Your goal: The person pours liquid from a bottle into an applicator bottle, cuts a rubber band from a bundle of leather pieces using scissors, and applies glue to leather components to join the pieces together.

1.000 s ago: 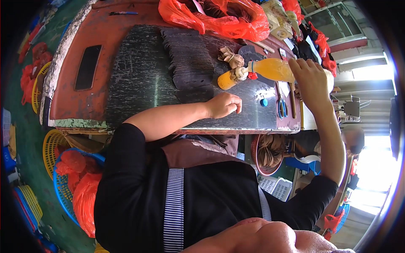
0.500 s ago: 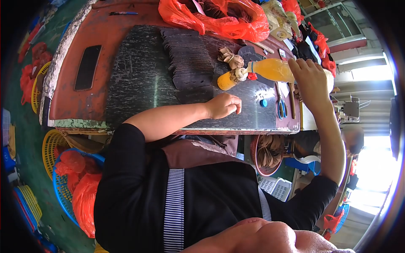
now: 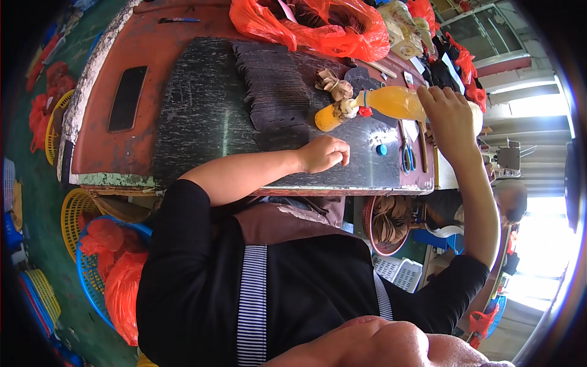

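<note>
My right hand (image 3: 449, 119) is wrapped round the base end of a large clear bottle (image 3: 394, 102) of yellow liquid. The bottle is tilted, its neck pointing left at the mouth of a small jar (image 3: 328, 118) with yellow-orange contents. Whitish residue coats the jar's top. Loosely curled, my left hand (image 3: 325, 154) rests on the dark work board (image 3: 202, 122), with nothing visible in its fingers. Just beyond that hand stands a long row of dark flat pieces (image 3: 272, 85). A blue cap (image 3: 381, 150) lies on the board to its right.
Blue-handled scissors (image 3: 408, 158) lie at the right. Tan curled pieces (image 3: 334, 84) sit behind the jar. A red plastic bag (image 3: 312, 30) is at the back, a dark flat slab (image 3: 128, 98) at the left. Below the table stand a blue basket (image 3: 92, 275) and a round basket (image 3: 370, 226).
The bottle's neck and the small jar have shifted very slightly. Both hands stay almost where they were. At the far right, a person in the background has moved a little.
</note>
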